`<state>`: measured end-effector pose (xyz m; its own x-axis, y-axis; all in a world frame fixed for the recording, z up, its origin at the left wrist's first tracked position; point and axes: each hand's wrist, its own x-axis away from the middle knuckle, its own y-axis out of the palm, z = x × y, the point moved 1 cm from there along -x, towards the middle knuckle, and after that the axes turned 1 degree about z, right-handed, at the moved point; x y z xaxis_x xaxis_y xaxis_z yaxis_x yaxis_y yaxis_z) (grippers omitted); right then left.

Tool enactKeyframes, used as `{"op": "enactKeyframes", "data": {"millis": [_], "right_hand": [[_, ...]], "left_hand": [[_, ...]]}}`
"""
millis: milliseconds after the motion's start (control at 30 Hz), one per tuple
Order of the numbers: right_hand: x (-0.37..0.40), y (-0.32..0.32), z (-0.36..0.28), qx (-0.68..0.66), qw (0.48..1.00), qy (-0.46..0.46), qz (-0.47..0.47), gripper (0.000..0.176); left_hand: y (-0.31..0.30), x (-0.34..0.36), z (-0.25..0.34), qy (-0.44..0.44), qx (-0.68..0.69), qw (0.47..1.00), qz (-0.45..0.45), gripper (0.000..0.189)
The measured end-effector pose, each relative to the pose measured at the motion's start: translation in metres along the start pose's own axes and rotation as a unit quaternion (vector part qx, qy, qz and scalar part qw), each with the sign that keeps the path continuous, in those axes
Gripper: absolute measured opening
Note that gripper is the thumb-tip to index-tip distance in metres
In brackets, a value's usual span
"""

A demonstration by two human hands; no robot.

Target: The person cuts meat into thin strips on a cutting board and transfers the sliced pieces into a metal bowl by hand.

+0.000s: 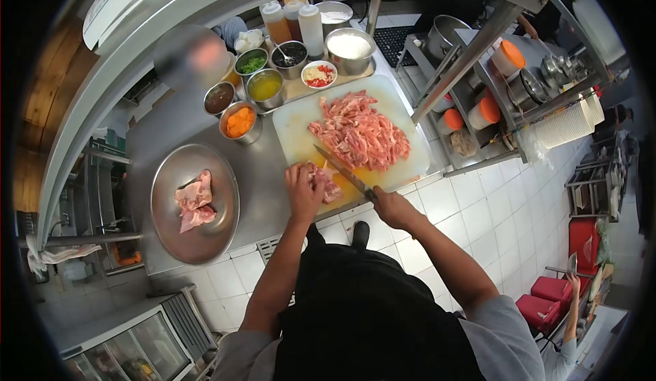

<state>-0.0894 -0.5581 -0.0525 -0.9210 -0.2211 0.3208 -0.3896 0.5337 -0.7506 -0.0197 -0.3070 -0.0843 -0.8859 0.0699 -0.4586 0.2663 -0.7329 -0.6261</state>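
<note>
My right hand (396, 211) grips the dark handle of a kitchen knife (344, 170), its blade angled up and left over the cutting board (290, 131). With curled fingers, my left hand (305, 188) presses on a piece of raw meat (330, 188) at the board's near edge, left of the blade. Behind the knife lies a large heap of sliced raw meat (360, 131). To the left, an oval metal tray (167, 227) bears a few larger pieces of raw meat (195, 200).
Metal bowls stand behind and left of the board, including one of orange pieces (239, 122) and one of yellow liquid (266, 88). Squeeze bottles (311, 31) and a bowl of white powder (349, 49) are farther back. A steel post (471, 49) rises at right. Other people's arms show at the edges.
</note>
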Motion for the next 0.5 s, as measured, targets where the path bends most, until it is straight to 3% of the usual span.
{"op": "enactKeyframes", "data": {"millis": [167, 233, 500], "right_hand": [[-0.016, -0.003, -0.037, 0.024, 0.999, 0.016, 0.028, 0.030], [-0.025, 0.004, -0.051, 0.005, 0.998, -0.035, 0.058, 0.028], [-0.041, 0.024, -0.064, 0.058, 0.996, -0.054, 0.043, 0.024]], "left_hand": [[-0.005, -0.004, 0.000, 0.003, 0.040, 0.999, -0.004, 0.025], [-0.004, -0.003, 0.000, 0.005, 0.034, 0.999, -0.007, 0.025], [0.000, -0.002, -0.002, 0.023, 0.015, 1.000, 0.009, 0.033]]}}
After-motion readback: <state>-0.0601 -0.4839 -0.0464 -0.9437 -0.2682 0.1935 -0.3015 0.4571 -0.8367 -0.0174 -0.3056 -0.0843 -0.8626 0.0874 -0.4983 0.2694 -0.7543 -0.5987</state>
